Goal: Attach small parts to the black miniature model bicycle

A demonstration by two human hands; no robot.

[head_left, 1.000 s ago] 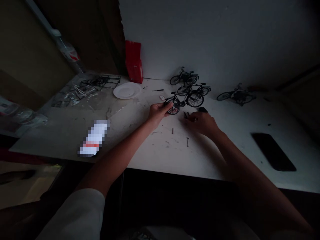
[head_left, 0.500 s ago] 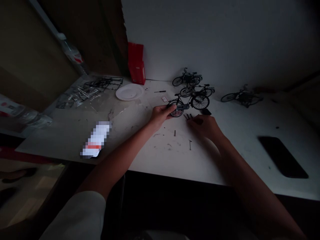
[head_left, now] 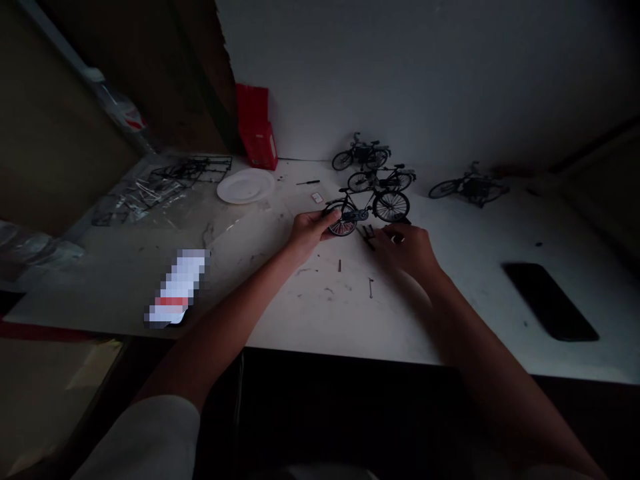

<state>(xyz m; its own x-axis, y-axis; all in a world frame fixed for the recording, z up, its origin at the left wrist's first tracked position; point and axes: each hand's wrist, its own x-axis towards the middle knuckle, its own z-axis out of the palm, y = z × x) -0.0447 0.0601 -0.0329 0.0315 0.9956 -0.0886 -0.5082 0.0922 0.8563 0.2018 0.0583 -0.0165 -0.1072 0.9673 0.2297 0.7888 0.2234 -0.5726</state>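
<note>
A small black model bicycle point(head_left: 358, 213) is pinched by its rear wheel in my left hand point(head_left: 309, 232), thumb over the spokes. Its front wheel points right, over the table. Close by on the right, my right hand point(head_left: 407, 245) has its fingers closed on a small dark forked part point(head_left: 369, 235), just below the bicycle; the part's exact kind is hard to make out in the dim light. A short dark pin point(head_left: 340, 265) and a thin rod point(head_left: 371, 288) lie on the table in front of the hands.
More model bicycles point(head_left: 361, 155) stand behind, another point(head_left: 470, 189) to the right. A white plate point(head_left: 245, 186), a red box point(head_left: 257, 137) and a small screwdriver point(head_left: 308, 182) lie at the back. Black part frames and plastic bags point(head_left: 150, 193) are left; a lit phone point(head_left: 177, 287) and a dark phone point(head_left: 550, 301) flank my arms.
The camera view has shifted slightly, so most things appear further left. My right hand has turned a little, with the forked part now tilted differently. My left hand keeps its hold on the bicycle.
</note>
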